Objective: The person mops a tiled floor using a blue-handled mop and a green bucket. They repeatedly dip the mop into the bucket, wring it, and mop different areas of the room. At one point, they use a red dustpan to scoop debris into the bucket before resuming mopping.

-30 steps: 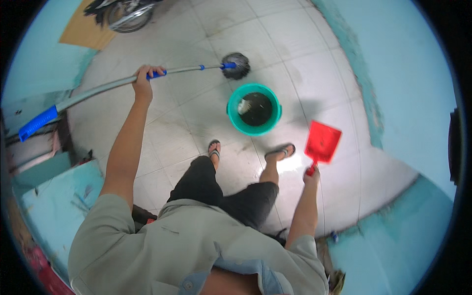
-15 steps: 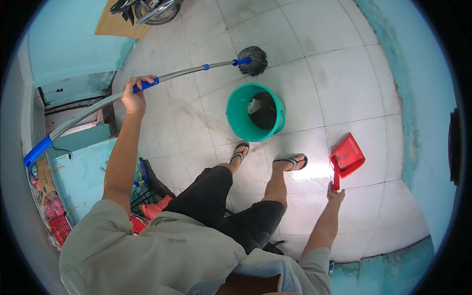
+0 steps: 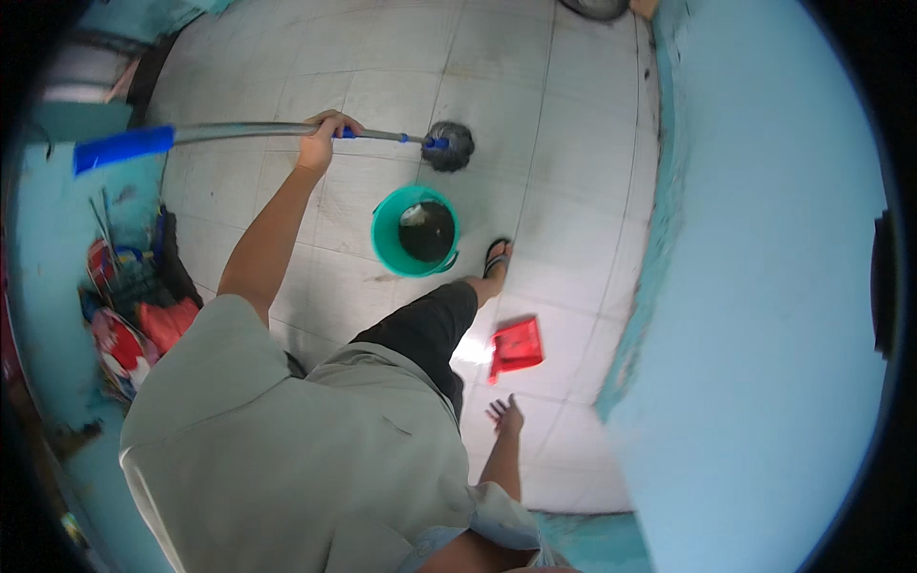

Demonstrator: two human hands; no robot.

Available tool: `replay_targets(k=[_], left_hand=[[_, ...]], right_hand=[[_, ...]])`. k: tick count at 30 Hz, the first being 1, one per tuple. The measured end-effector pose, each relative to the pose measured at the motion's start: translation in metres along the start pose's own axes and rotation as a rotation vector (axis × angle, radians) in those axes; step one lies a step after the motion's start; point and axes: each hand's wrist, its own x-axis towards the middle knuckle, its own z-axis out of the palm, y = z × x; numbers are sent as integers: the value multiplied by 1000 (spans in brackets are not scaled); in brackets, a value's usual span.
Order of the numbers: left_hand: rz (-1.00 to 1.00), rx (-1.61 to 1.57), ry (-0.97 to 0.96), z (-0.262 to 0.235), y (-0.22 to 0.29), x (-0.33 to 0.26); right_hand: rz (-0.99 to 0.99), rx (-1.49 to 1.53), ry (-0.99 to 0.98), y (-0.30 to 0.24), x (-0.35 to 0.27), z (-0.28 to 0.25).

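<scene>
My left hand [image 3: 328, 141] is closed round the pole of a mop [image 3: 239, 132], close to its blue collar. The grey string mop head [image 3: 453, 148] rests on the tiles just beyond a green bucket [image 3: 386, 237]. Dark water stands in the bucket, with something pale showing in it. A red dustpan [image 3: 519, 345] lies on the floor to the right, its short handle pointing back toward me. My right hand [image 3: 508, 414] is just short of that handle, apart from it, with its fingers spread and nothing in them.
A blue wall [image 3: 755, 286] runs along the right side. Red cloth [image 3: 170, 323] and other clutter are heaped at my left against a blue panel. My sandalled foot [image 3: 497, 258] stands between bucket and dustpan. A wheel [image 3: 597, 8] shows at the far edge.
My right hand has let go of the dustpan handle, leaving the dustpan on the floor. The view has turned and shifted. My left hand still grips the mop.
</scene>
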Motion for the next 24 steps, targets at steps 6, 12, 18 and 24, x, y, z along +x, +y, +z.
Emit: replay_targets(k=[6, 12, 18, 24], left_hand=[[12, 60, 118, 50, 52, 60], [305, -320, 390, 89, 201, 106], [420, -285, 482, 110, 354, 112], [310, -162, 462, 188, 368, 78]], right_hand=[[-91, -223, -34, -174, -58, 9], [-320, -258, 54, -373, -41, -8], [-541, -448, 35, -536, -53, 78], [-1186, -1291, -489, -615, -74, 317]])
